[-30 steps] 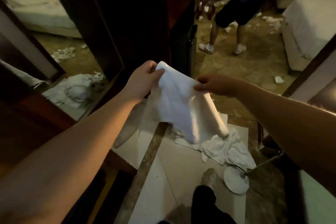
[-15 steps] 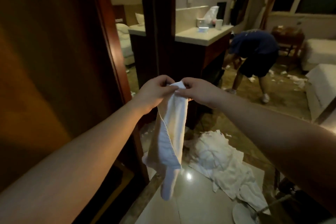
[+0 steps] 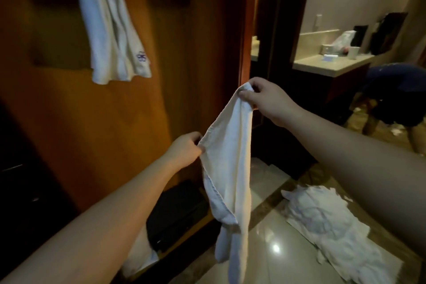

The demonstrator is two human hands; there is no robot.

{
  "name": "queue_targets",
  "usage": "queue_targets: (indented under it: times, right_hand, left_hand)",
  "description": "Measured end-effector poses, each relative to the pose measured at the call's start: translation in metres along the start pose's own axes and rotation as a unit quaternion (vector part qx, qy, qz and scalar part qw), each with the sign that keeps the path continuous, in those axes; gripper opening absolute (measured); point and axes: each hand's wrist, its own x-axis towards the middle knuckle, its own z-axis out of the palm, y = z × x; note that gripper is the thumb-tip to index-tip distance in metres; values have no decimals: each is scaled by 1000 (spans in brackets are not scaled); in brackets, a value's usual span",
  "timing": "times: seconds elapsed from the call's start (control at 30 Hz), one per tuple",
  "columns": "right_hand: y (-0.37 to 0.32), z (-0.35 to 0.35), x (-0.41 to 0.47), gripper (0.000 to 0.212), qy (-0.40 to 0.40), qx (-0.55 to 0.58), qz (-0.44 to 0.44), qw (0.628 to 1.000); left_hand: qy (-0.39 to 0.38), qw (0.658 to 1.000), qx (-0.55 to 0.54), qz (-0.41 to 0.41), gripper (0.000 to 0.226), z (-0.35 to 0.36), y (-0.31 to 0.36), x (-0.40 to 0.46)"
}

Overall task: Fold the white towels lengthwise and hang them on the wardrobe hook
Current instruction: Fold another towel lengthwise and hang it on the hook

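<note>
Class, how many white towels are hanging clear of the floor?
2: one hung towel on the wardrobe, one held towel between left hand and right hand.

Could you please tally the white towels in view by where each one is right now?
Hanging on the wardrobe: 1, the hung towel.
Held in the hands: 1, the held towel, gripped by the left hand and the right hand.
Heaped on the floor: 1 towel pile; number within unclear.
Total: 3.
</note>
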Motion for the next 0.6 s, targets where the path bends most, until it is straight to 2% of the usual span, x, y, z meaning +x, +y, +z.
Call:
queue_targets:
  times: [0.17, 0.23, 0.27, 0.37, 0.43, 0.47, 0.53, 0.6]
  right_hand:
    - [-62, 30, -7, 3, 45, 53, -17, 997]
    - [-81, 44, -16, 9, 54, 69, -13, 996]
    - [-89, 51, -22, 11, 57, 78, -12, 995]
    - [-110, 68, -39, 11, 67, 127, -6, 990]
    - [-123, 78, -51, 7, 56, 145, -5, 988]
    - [-131, 82, -56, 6, 41, 150, -4, 988]
    - [-146, 91, -66, 6, -4, 173, -1, 985]
    - [-162, 98, -76, 6, -42, 201, -5, 979]
  left_hand:
    - [43, 997, 21, -61, 10, -52, -73, -53]
    - [46, 993, 57, -88, 5, -70, -99, -78]
    - [54, 991, 66, -98, 11, -77, -111, -90]
    - [87, 991, -18, -105, 16, -92, -134, -128]
    - [68, 986, -113, -99, 6, -95, -138, -148]
    - [52, 985, -143, -84, 13, -94, -135, -154]
    - [33, 986, -157, -49, 52, -88, -124, -163]
    - [51, 989, -135, -28, 79, -87, -105, -167]
